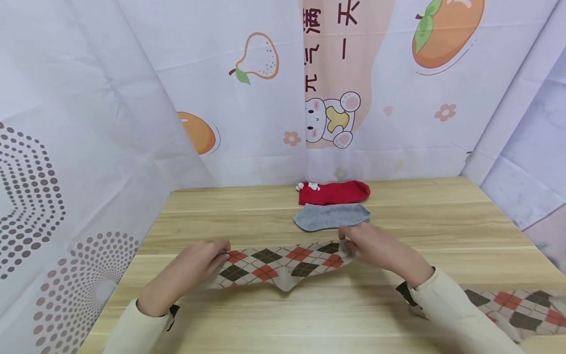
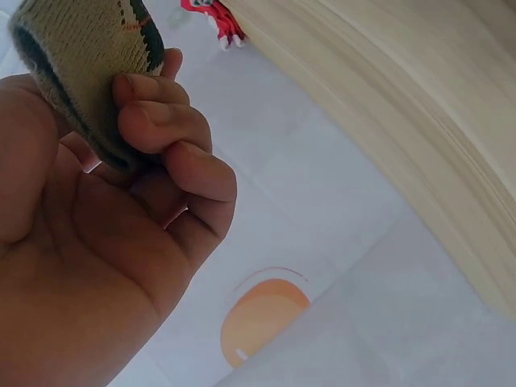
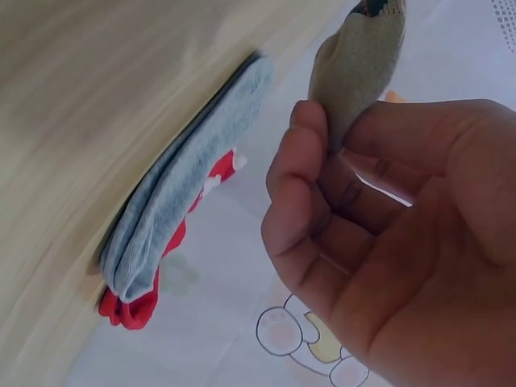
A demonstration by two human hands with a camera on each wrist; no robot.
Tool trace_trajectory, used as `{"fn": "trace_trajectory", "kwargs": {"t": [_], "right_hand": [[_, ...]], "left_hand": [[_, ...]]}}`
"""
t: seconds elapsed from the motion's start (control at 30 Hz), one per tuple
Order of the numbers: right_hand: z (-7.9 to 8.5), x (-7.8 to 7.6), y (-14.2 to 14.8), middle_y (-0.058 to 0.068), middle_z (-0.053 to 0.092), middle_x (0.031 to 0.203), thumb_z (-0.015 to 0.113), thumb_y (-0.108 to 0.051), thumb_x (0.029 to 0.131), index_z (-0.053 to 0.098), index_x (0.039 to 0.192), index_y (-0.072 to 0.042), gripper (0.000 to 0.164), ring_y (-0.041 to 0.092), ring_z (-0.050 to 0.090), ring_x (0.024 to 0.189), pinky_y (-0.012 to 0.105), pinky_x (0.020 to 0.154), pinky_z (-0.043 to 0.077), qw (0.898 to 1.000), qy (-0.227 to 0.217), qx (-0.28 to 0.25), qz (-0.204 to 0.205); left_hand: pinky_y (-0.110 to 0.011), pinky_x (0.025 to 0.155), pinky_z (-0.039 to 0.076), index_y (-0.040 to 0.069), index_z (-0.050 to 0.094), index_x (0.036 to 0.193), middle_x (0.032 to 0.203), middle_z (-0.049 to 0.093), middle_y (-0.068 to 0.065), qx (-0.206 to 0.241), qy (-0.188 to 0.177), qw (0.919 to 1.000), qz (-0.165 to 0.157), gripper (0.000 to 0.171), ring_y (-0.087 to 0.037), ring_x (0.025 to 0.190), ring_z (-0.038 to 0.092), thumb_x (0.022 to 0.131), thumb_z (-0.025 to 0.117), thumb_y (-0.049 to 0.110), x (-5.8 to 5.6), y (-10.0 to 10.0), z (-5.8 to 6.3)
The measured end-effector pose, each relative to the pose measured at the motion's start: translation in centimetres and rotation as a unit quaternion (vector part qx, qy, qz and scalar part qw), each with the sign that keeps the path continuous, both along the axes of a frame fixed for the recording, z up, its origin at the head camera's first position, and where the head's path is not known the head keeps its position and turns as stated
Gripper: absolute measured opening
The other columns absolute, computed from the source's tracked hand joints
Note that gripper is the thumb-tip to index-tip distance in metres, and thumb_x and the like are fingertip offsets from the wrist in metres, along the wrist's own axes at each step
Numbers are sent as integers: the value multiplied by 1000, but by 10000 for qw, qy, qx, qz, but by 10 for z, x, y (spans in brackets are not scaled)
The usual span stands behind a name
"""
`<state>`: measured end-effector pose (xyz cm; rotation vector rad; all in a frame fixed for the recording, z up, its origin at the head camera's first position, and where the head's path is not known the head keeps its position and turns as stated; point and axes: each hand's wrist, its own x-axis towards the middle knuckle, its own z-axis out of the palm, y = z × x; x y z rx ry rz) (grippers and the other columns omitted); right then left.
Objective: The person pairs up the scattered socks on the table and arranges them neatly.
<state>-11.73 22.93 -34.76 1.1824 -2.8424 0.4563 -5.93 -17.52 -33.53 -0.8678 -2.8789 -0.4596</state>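
Observation:
Stretched between both hands is a beige argyle sock [image 1: 283, 263] with red and dark green diamonds, held above the wooden table. My left hand [image 1: 194, 268] pinches its cuff end, seen closely in the left wrist view as the ribbed sock opening [image 2: 81, 89]. At the other end, my right hand [image 1: 376, 248] pinches the plain toe [image 3: 363, 72] between thumb and fingers. The heel sags in the middle. A second argyle sock [image 1: 517, 307] lies at the right, partly hidden by the right sleeve.
A grey sock [image 1: 331, 217] lies just beyond the right hand, and a red sock [image 1: 338, 192] with white trim lies behind it. White printed curtains [image 1: 256, 123] close off the back and sides of the wooden table [image 1: 221, 211].

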Motion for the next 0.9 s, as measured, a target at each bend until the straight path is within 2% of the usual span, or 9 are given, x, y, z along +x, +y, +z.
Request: {"fn": "trace_trajectory", "kwargs": {"t": [0.17, 0.37, 0.67, 0.9], "right_hand": [[5, -3, 9, -3, 60, 76, 67, 9, 83, 65, 93, -6, 19, 9, 50, 63, 26, 58, 45, 9996, -195, 102, -196], [9, -7, 17, -3, 58, 78, 62, 12, 82, 62, 89, -8, 21, 10, 54, 69, 29, 61, 48, 9991, -326, 74, -277], [15, -12, 29, -3, 61, 76, 64, 8, 84, 64, 90, -8, 17, 11, 55, 68, 33, 63, 49, 9960, -545, 335, -625], [15, -16, 36, -3, 61, 75, 66, 7, 84, 65, 91, -8, 16, 11, 52, 66, 32, 62, 46, 9949, -595, 316, -755]], "left_hand": [[-21, 56, 41, 16, 58, 84, 67, 48, 15, -26, -49, 10000, -75, 18, 0, 58, 41, 92, 69, 5, -5, 9, 0], [-20, 56, 41, 16, 57, 84, 68, 50, 14, 33, -166, 9997, -148, 18, 0, 57, 41, 93, 69, 6, -10, 18, 0], [-20, 54, 38, 16, 55, 84, 62, 43, 14, 20, -222, 9993, -298, 18, 0, 54, 34, 94, 68, 8, -21, 31, 1], [-19, 54, 40, 14, 58, 84, 64, 48, 13, 16, -49, 9988, -480, 17, 0, 55, 37, 92, 71, 7, -29, 39, -9]]}}
